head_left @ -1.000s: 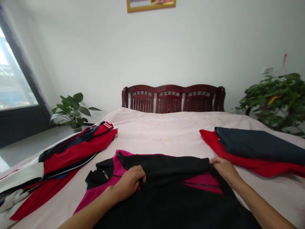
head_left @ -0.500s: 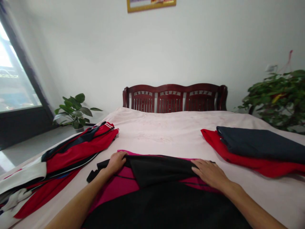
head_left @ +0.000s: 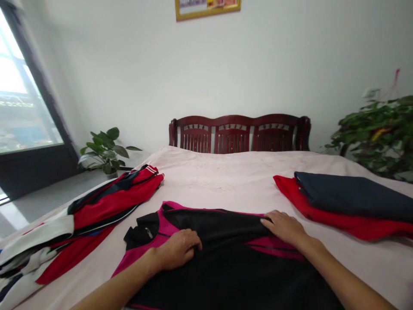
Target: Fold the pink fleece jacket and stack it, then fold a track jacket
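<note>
A black jacket with magenta panels [head_left: 232,275] lies spread on the bed in front of me, its collar toward the left with a small zip pull. A black sleeve [head_left: 222,224] is folded in along its far side. On the left part of the jacket, my left hand [head_left: 181,249] is curled, fingers bent onto the black cloth near the magenta shoulder. My right hand [head_left: 285,228] rests on the far right edge, its fingers stretched out over the sleeve.
Loose red, white and navy clothes [head_left: 109,206] are heaped on the left. Folded dark navy cloth [head_left: 355,196] lies over red cloth [head_left: 351,224] on the right. Beneath is a pale pink bedsheet [head_left: 213,176]; behind stands a dark wooden headboard [head_left: 238,133]. Potted plants flank the bed.
My left hand has moved from the jacket's far left edge rightward and nearer to me. The black flap there now lies flatter, exposing the collar. My right hand has shifted slightly.
</note>
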{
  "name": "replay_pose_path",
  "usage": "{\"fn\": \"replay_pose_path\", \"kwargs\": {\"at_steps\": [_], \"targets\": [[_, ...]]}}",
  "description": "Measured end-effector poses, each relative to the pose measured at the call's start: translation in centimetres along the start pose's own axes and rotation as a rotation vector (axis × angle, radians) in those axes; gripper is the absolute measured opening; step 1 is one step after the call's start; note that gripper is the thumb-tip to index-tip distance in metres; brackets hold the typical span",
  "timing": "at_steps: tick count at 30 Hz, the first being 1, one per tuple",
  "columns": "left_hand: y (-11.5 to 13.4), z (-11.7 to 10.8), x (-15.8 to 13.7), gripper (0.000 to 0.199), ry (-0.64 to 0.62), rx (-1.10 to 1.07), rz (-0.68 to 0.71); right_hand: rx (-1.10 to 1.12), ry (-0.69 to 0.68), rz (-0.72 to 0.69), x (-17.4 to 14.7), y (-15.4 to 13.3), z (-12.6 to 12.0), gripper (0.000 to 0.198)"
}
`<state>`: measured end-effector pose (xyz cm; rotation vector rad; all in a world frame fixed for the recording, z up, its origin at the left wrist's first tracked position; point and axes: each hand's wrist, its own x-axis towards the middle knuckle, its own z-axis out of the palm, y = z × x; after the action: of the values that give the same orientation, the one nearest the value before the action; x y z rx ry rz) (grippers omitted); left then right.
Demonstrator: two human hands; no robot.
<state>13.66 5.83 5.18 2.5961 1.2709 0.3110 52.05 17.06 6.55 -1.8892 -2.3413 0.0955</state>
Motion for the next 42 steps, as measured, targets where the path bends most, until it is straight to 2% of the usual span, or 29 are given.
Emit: {"fn": "replay_pose_path", "kwargs": {"at_steps": [3,6,9,12,16,18,21,24,27,30,33,37,39,42], "targets": [[-0.4,-0.5,0.3,0.024,-0.033,-0.107,-0.082,0.109,-0.050,0.023,0.8,0.6,-0.5,0.040],[-0.3,-0.5,1.1,0.021,-0.038,-0.131,-0.197,0.166,-0.091,0.001,1.2,1.1,-0.7,0.037],[0.3,0.0,1.7,0.014,-0.025,-0.065,-0.298,0.062,-0.063,-0.038,0.9,0.7,-0.6,0.031],[0.9,0.4,1.9,0.011,-0.017,0.027,-0.287,-0.116,-0.030,-0.095,0.5,-0.4,-0.8,0.030],[1.4,1.2,1.5,0.034,0.107,0.188,-0.255,-0.265,0.011,-0.082,0.7,-1.6,-1.2,0.033],[1.2,2.1,1.2,0.049,0.171,0.184,-0.252,-0.280,0.009,-0.057,1.0,-1.7,-1.2,0.032],[0.4,3.4,0.9,0.063,0.182,0.104,-0.265,-0.271,-0.016,-0.035,1.3,-2.0,-1.4,0.028],[-0.9,3.5,0.7,0.051,0.209,0.015,-0.272,-0.283,0.041,-0.019,0.4,-3.8,-2.2,0.030],[-2.4,2.6,0.8,0.041,0.306,0.066,-0.336,-0.264,0.117,-0.130,-2.3,-7.5,-2.9,0.035],[-3.7,1.7,1.1,0.046,0.263,0.178,-0.411,-0.202,-0.019,-0.235,-5.5,-11.5,-2.2,0.038],[-4.7,1.8,1.5,0.056,0.129,0.190,-0.508,-0.160,-0.114,-0.225,-7.6,-14.0,-0.2,0.036],[-5.2,2.4,2.1,0.065,0.059,0.157,-0.605,-0.054,-0.008,-0.139,-7.9,-14.7,2.1,0.035],[-4.8,2.4,2.2,0.066,0.077,0.181,-0.614,-0.015,0.018,-0.126,-7.5,-14.5,2.5,0.037],[-3.5,2.0,2.1,0.065,0.144,0.226,-0.562,0.007,-0.039,-0.099,-6.9,-14.5,2.5,0.044]]}}
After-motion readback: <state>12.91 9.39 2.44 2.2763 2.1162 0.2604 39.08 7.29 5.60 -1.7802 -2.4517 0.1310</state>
